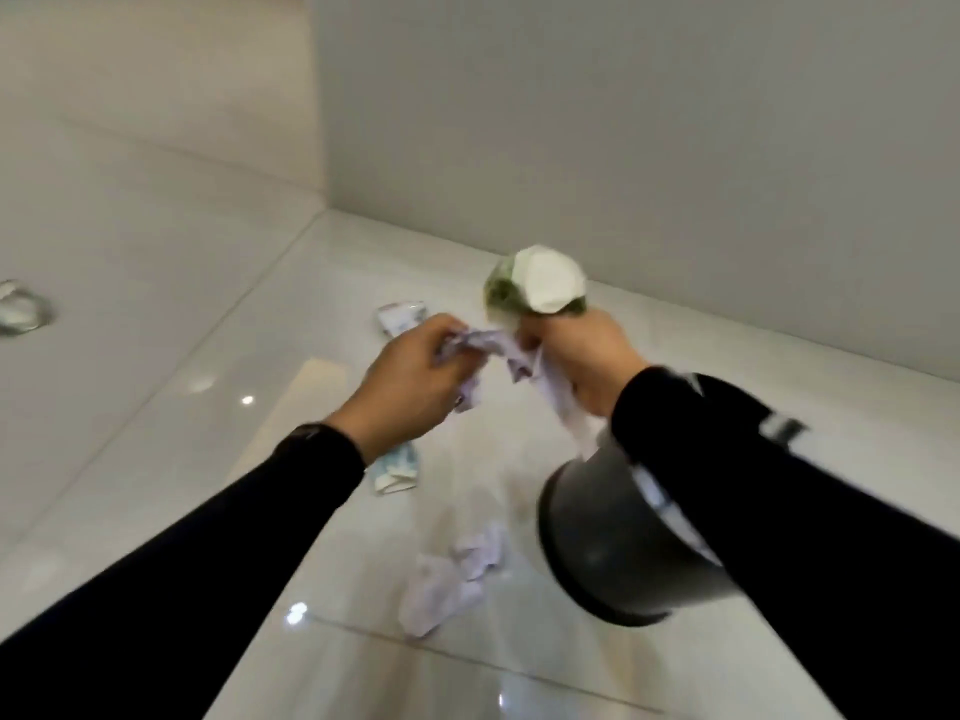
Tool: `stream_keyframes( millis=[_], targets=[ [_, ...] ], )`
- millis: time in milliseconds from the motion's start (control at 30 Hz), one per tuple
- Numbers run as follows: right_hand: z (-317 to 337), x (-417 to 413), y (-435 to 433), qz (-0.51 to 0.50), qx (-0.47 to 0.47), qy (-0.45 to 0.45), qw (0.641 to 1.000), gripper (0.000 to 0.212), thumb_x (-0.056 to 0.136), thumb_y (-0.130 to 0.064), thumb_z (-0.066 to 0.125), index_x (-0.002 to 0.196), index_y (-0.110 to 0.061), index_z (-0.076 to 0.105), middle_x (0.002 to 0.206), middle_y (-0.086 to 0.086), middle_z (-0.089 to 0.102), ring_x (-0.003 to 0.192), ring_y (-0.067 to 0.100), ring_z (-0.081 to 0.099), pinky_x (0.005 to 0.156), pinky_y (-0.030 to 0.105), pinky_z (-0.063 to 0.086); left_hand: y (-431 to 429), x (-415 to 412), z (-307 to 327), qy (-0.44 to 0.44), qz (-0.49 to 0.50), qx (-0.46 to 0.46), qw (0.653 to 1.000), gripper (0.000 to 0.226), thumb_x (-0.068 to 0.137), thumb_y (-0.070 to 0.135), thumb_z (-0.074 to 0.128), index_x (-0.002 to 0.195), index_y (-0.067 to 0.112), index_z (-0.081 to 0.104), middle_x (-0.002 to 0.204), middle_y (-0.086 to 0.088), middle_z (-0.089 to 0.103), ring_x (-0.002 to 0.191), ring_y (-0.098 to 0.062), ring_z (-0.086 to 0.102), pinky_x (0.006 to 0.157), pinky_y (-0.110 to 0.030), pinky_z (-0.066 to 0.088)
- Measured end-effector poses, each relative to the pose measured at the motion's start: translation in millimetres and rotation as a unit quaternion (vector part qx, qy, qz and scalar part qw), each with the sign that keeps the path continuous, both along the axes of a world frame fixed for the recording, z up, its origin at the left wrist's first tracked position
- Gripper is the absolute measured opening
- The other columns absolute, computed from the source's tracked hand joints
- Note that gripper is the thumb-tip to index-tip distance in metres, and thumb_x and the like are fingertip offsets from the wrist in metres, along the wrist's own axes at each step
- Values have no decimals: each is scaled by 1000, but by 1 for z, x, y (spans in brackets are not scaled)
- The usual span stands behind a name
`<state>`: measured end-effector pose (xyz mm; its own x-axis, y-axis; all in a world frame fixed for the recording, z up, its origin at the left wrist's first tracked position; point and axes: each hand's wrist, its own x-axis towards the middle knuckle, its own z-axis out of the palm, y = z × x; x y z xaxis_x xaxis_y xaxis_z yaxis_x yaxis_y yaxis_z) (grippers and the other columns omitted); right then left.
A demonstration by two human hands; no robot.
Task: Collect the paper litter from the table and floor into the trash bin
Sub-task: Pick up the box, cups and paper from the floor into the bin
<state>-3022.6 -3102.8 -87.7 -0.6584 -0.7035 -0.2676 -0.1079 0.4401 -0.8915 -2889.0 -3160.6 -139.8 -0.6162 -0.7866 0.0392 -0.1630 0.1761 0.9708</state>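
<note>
My left hand (pixel 410 376) is closed on a crumpled pale-lilac paper (pixel 483 345) that stretches across to my right hand (pixel 576 361). My right hand grips a bunch of paper: a white and green wad (pixel 540 283) sticks up above the fist and white paper (pixel 566 407) hangs below it. The grey trash bin (pixel 613 543) stands on the floor under my right forearm, its opening largely hidden by the sleeve. Loose litter lies on the tiles: a crumpled lilac-white paper (pixel 457 574), a bluish piece (pixel 397 470) and a white printed piece (pixel 400 317).
The glossy white tiled floor (pixel 208 356) meets a grey wall (pixel 623 148) behind the bin. A round metal floor fitting (pixel 21 309) sits at the far left edge. The picture is blurred by motion.
</note>
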Motion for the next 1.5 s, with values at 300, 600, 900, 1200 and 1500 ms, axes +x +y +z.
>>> stream_keyframes(
  millis=[300, 600, 900, 1200, 1500],
  targets=[
    [33, -146, 137, -78, 145, 99, 981, 21, 78, 1, 57, 61, -10, 54, 60, 1, 53, 46, 7, 48, 36, 10, 39, 98, -168, 28, -163, -303, -163, 925, 17, 92, 22, 46, 105, 15, 54, 100, -7, 63, 94, -26, 61, 74, -29, 46],
    [-13, -135, 145, 101, 273, 252, 923, 65, 54, -36, 82, 109, -19, 52, 100, 1, 61, 86, 21, 57, 66, 27, 42, 69, -138, 11, -214, -265, -274, 899, 20, 78, 24, 61, 93, 30, 73, 97, 4, 73, 81, -12, 65, 73, -22, 46],
    [28, -118, 108, 81, 368, 385, 843, 49, 66, -28, 78, 110, -13, 63, 88, 4, 60, 84, 25, 56, 73, 28, 47, 45, -111, 7, -4, -213, 122, 969, 32, 75, -9, 40, 66, 6, 67, 87, -29, 71, 58, -21, 65, 45, -23, 50],
    [21, -102, 82, -16, 202, 342, 917, 11, 78, -15, 57, 82, -20, 66, 80, 1, 63, 74, 22, 58, 66, 26, 46, 73, -133, -12, 4, -252, 240, 937, 33, 73, -8, 36, 52, 8, 56, 53, -2, 68, 48, -12, 61, 50, -17, 46],
    [-49, -49, 20, 136, 89, 165, 973, 14, 77, -8, 59, 73, -21, 63, 70, 5, 65, 65, 21, 62, 62, 28, 51, -52, -37, -54, -104, 75, 34, 991, 18, 80, 12, 51, 65, 13, 61, 73, -8, 69, 56, -14, 60, 50, -18, 48]
  ],
)
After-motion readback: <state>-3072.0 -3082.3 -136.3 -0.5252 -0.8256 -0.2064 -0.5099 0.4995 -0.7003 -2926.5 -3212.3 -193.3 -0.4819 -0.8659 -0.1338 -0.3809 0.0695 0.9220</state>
